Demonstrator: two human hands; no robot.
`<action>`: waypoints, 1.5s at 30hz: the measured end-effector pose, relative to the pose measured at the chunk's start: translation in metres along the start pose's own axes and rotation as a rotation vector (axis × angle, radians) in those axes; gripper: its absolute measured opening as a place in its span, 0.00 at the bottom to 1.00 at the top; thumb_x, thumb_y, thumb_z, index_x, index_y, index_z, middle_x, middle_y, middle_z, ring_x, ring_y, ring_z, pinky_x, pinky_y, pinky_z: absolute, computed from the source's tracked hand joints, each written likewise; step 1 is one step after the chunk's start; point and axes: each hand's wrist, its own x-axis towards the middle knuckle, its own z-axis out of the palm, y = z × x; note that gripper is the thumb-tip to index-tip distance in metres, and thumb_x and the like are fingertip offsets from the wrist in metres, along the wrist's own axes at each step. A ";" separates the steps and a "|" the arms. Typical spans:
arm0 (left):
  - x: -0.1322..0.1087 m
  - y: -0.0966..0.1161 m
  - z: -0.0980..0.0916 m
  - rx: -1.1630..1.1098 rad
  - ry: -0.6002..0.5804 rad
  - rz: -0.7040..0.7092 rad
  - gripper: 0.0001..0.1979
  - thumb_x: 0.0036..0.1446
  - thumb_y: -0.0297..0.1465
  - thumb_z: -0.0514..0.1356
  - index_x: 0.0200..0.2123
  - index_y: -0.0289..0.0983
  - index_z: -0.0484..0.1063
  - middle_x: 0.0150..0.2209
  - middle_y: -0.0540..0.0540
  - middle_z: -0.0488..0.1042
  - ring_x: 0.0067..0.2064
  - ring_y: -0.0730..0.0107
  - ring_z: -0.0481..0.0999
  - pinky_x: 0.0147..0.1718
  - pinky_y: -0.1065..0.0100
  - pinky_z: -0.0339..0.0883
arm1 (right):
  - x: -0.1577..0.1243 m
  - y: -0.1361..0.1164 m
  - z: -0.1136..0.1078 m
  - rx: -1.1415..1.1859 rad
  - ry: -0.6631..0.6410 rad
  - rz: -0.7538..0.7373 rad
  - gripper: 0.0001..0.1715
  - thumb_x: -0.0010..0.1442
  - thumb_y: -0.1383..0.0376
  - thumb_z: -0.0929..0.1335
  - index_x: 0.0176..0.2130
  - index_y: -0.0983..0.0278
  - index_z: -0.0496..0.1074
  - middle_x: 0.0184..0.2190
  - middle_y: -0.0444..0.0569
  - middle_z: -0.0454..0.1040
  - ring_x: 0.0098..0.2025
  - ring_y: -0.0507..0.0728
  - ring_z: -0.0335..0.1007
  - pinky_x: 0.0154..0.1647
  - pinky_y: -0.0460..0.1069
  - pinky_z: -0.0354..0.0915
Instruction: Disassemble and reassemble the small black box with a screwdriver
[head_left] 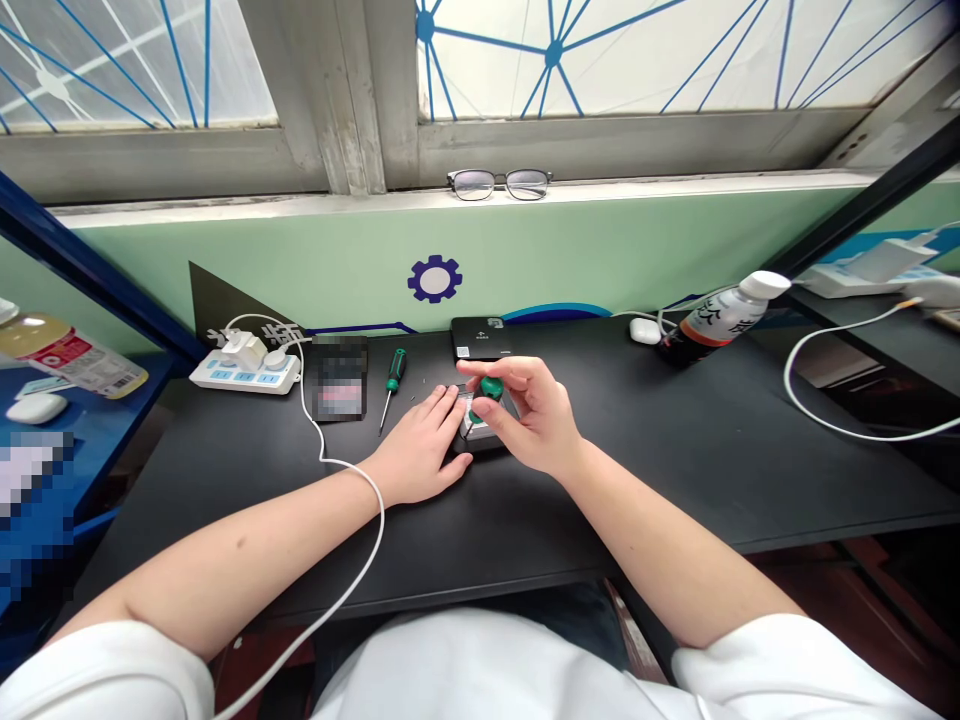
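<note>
My right hand [532, 415] pinches the green handle of a screwdriver [491, 388] between thumb and fingers. Its thin shaft points down at a small flat black device [491, 440] with a pale, metallic-looking inner part. Much of that device is hidden under my hands, so its kind is unclear. My left hand [427, 445] lies flat with fingers stretched, its fingertips and thumb against the device's left side. Farther left, a second green-and-black screwdriver [396, 372] rests on the table near tiny dark bits, perhaps screws. Behind the device is a flat black panel [480, 340] with a small label.
A white power strip [246, 372] stands at the left, its white cable [379, 520] crossing over my left forearm. Beside it lies a dark flat item [339, 380], partly blurred. A bottle [720, 318] leans at the right by a white earbud case [645, 331]. Glasses [501, 185] sit on the sill.
</note>
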 end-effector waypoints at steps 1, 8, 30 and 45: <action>0.000 0.000 0.000 0.007 -0.001 -0.002 0.39 0.72 0.43 0.59 0.77 0.29 0.54 0.79 0.26 0.52 0.81 0.37 0.49 0.76 0.40 0.54 | 0.001 0.000 -0.001 -0.003 -0.017 0.009 0.16 0.74 0.62 0.70 0.59 0.54 0.69 0.59 0.55 0.83 0.50 0.59 0.85 0.48 0.57 0.83; 0.001 0.000 -0.001 0.000 0.023 0.028 0.37 0.70 0.41 0.60 0.75 0.30 0.56 0.78 0.27 0.56 0.80 0.37 0.51 0.75 0.38 0.58 | 0.008 -0.002 -0.009 -0.179 -0.024 -0.129 0.19 0.76 0.65 0.63 0.58 0.53 0.80 0.52 0.54 0.74 0.45 0.57 0.79 0.42 0.56 0.81; 0.001 -0.003 0.000 0.002 0.034 0.026 0.38 0.71 0.43 0.60 0.76 0.30 0.56 0.78 0.27 0.56 0.80 0.36 0.52 0.75 0.38 0.58 | 0.008 -0.008 -0.011 -0.133 -0.016 -0.108 0.18 0.74 0.69 0.66 0.56 0.52 0.80 0.59 0.55 0.76 0.54 0.59 0.81 0.49 0.58 0.82; 0.000 -0.003 0.003 0.015 0.014 0.000 0.40 0.71 0.43 0.60 0.77 0.29 0.55 0.79 0.26 0.53 0.80 0.36 0.51 0.75 0.39 0.57 | -0.002 -0.006 0.007 0.221 0.105 0.221 0.17 0.67 0.60 0.76 0.53 0.54 0.71 0.54 0.50 0.85 0.53 0.59 0.85 0.58 0.61 0.82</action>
